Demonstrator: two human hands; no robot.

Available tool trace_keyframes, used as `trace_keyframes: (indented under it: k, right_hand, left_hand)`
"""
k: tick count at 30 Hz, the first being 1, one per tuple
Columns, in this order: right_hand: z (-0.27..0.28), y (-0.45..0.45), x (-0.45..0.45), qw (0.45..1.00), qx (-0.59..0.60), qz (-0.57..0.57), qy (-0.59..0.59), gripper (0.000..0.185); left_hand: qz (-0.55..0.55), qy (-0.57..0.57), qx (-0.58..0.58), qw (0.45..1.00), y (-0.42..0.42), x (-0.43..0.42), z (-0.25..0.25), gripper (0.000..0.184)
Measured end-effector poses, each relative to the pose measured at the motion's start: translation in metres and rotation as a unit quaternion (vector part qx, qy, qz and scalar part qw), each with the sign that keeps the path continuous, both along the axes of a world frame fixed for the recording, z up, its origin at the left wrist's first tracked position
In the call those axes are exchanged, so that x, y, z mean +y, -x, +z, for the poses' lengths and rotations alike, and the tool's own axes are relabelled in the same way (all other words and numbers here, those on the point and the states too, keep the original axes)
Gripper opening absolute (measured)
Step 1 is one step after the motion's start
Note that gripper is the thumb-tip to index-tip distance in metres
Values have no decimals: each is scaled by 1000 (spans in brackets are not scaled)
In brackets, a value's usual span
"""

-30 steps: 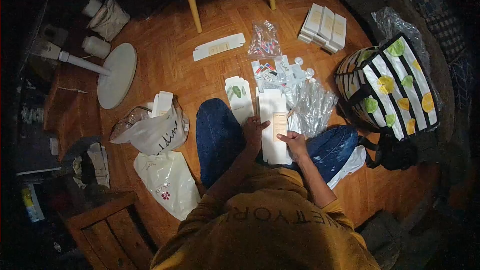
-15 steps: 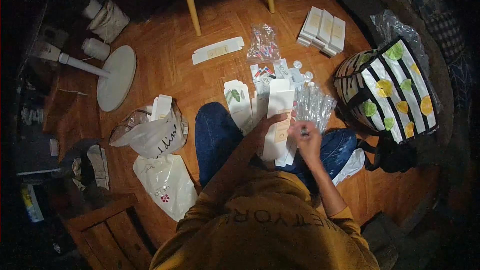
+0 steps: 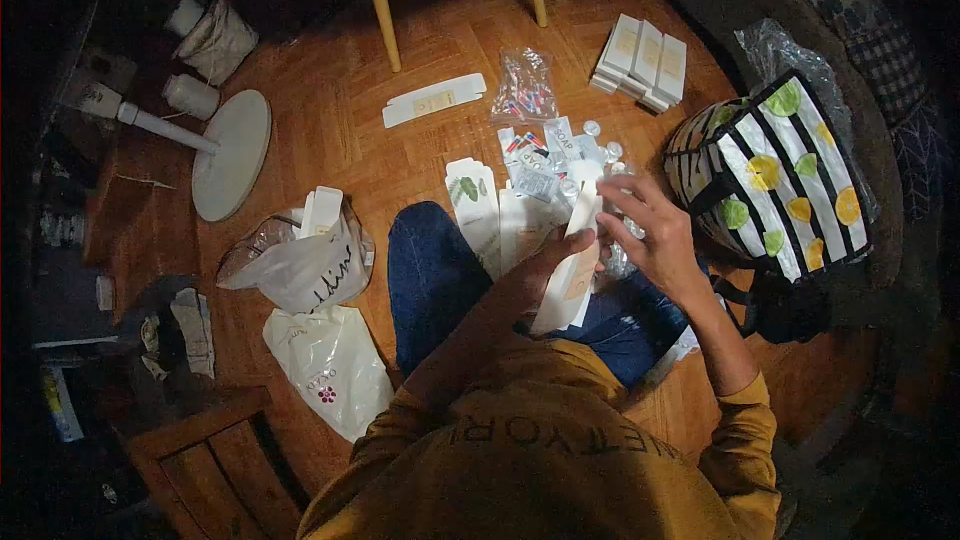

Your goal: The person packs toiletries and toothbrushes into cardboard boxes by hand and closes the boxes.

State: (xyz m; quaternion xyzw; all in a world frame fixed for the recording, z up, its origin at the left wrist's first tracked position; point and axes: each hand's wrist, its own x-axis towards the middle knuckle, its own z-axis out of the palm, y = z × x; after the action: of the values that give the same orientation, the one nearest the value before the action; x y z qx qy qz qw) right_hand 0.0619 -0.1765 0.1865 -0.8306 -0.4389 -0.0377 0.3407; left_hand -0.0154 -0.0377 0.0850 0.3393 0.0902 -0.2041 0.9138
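A long white carton [image 3: 572, 290] with a beige label stands tilted over my lap, narrower side toward me. My left hand [image 3: 562, 258] is wrapped round its middle. At the upper end, my right hand [image 3: 655, 230] has its fingertips on the carton's edge, with the fingers bent and partly spread. Just beyond lie flat white cartons, one printed with green leaves [image 3: 470, 190]. Soap packets [image 3: 540, 183] and small round clear-wrapped pieces [image 3: 592, 128] are heaped beside them. Clear-wrapped items [image 3: 622, 255] are partly hidden under my right hand.
A clear bag of small red, white and blue items [image 3: 525, 90] lies ahead. Stacked cartons [image 3: 643, 60] sit at the far right, near a striped fruit-print bag [image 3: 790, 175]. Plastic bags [image 3: 330, 370] are on the left. A flat carton [image 3: 434, 100] and table legs [image 3: 380, 10] are farther off.
The carton has turned from its wide labelled face to a narrower side. My right hand has moved up from beside its middle to its upper end, and its fingers have spread more.
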Motion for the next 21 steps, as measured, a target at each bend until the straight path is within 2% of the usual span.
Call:
trace_keyframes:
  k: [4, 5, 6, 7, 9, 10, 11, 12, 13, 14, 15, 16, 17, 18, 19, 20, 21]
  right_hand:
    - [-1, -11, -8, 997, 38, 37, -52, 22]
    - [16, -14, -10, 976, 207, 47, 53, 28]
    - [26, -16, -11, 915, 369, 55, 156, 34]
    - [22, -20, -13, 915, 369, 53, 155, 34]
    - [10, -27, -15, 905, 415, 44, 86, 38]
    - [8, -20, -12, 928, 369, 28, -33, 43]
    - [-1, -10, -6, 928, 369, 32, -31, 43]
    - [-18, 1, -1, 932, 347, -18, -102, 46]
    - [-37, 13, 1, 924, 367, -39, -97, 45]
    - [-57, 25, 2, 915, 387, -60, -92, 46]
    - [-72, 38, 2, 891, 450, -54, -9, 45]
    - [-73, 45, 4, 862, 496, -109, 0, 42]
    - [-75, 52, 5, 827, 538, -164, 11, 40]
    - [-94, 57, 4, 805, 564, -144, -115, 38]
    - [-101, 61, 3, 804, 565, -145, -115, 38]
    - [-106, 64, 2, 796, 569, -163, -128, 37]
    - [-108, 66, 2, 787, 572, -182, -142, 36]
  left_hand:
    - [-18, -40, -44, 998, -1, -1, -3, 55]
    - [-18, -40, -44, 998, 0, -2, -1, 55]
    - [-34, -57, -88, 994, -1, -3, 11, 58]
    - [-51, -74, -133, 987, -2, -5, 18, 61]
    - [-65, -38, -124, 989, -9, -6, 12, 59]
    - [0, -99, -102, 990, -16, -2, 20, 56]
    - [66, -159, -77, 982, -21, 1, 28, 53]
    - [163, -90, -19, 982, -24, 1, 38, 43]
    - [224, -62, -49, 971, -35, 2, 21, 36]
    - [266, -118, -47, 956, -39, 6, 20, 36]
    - [303, -174, -43, 936, -42, 8, 18, 36]
    - [335, -224, -42, 914, -47, 9, 15, 32]
    - [333, -223, -40, 915, -46, 7, 11, 32]
    - [339, -197, -31, 920, -44, 7, 13, 30]
    - [344, -170, -22, 923, -44, 7, 13, 28]
    - [372, -208, -54, 903, -49, 6, -9, 24]
    - [371, -207, -54, 904, -48, 8, -6, 24]
